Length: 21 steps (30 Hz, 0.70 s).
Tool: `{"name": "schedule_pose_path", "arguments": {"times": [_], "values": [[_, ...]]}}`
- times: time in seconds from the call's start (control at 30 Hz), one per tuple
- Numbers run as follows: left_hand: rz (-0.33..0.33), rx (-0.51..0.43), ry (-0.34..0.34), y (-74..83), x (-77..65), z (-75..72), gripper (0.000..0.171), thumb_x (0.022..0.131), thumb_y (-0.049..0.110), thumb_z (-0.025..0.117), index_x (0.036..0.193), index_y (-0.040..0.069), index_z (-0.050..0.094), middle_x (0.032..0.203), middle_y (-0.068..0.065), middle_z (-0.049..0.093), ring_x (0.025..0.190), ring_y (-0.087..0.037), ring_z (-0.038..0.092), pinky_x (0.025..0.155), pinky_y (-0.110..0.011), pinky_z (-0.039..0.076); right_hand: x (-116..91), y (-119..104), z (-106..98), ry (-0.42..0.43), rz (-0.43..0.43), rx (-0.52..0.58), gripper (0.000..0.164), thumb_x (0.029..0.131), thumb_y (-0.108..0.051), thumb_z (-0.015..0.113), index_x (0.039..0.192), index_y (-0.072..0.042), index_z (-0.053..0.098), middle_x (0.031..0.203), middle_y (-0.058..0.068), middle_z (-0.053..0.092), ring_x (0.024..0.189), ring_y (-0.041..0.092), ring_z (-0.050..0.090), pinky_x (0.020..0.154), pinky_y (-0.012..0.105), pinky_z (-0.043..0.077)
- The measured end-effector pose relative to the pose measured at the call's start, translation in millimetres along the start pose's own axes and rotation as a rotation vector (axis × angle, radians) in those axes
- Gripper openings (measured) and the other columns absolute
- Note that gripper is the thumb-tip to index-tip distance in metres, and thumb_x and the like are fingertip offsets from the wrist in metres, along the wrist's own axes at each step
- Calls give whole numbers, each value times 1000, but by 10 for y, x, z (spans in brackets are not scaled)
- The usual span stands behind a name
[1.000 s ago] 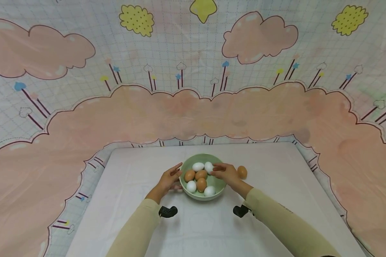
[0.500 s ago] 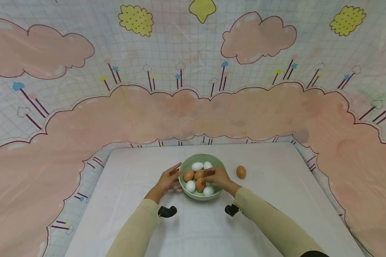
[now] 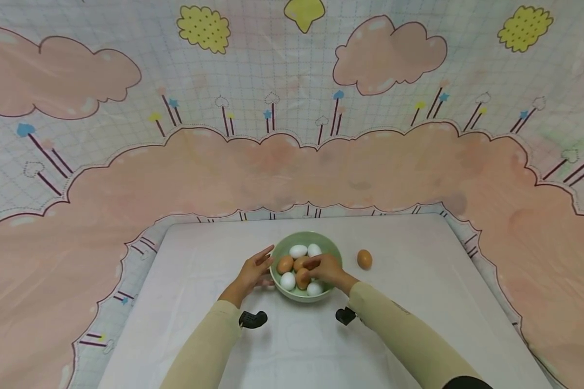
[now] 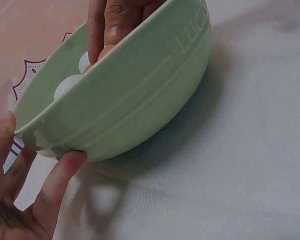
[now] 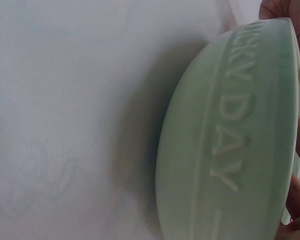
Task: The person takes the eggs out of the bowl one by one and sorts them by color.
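A pale green bowl holds several white and brown eggs. In the head view my left hand is at the bowl's left side with fingers extended. The left wrist view shows its fingertips at the rim and the outer wall. My right hand reaches into the bowl from the right. Its thumb and fingers are on either side of a brown egg near the middle. That brown egg shows partly between the digits in the left wrist view. The bowl's far inside is hidden in the right wrist view.
One brown egg lies on the white tablecloth to the right of the bowl. Behind the table hangs a cloth printed with pink clouds. Dark wrist-worn devices are strapped at both sleeves.
My right hand has moved left and down from the bowl's right rim to the brown egg in the middle, fingers closing in. The left hand stays at the bowl's side.
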<state>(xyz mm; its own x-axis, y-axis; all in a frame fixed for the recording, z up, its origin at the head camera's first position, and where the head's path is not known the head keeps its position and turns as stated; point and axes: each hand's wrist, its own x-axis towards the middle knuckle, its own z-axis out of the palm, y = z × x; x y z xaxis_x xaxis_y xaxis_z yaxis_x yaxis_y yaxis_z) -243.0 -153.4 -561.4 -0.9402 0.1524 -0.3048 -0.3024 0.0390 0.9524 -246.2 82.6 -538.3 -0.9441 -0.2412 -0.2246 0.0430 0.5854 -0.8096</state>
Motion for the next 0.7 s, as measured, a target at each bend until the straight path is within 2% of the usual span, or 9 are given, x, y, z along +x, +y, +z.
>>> {"name": "schedule_pose_path", "arguments": {"times": [0.27,0.7], "values": [[2,-7,-4,6,-2,6,51,104,17,52,152,18,39,158,-24,28,120,-45,56,74,-45,63,27,12,11,-25,-16,-34,29,81,-6,79,110,-4,74,105,7,73,101,20,64,89,33,57],[-8,-12,-3,11,-2,2,51,103,19,53,153,19,39,158,-23,28,122,-46,55,75,-46,63,36,30,22,-35,-37,-33,29,78,-2,80,107,-5,74,105,7,72,103,22,62,91,36,56]]}}
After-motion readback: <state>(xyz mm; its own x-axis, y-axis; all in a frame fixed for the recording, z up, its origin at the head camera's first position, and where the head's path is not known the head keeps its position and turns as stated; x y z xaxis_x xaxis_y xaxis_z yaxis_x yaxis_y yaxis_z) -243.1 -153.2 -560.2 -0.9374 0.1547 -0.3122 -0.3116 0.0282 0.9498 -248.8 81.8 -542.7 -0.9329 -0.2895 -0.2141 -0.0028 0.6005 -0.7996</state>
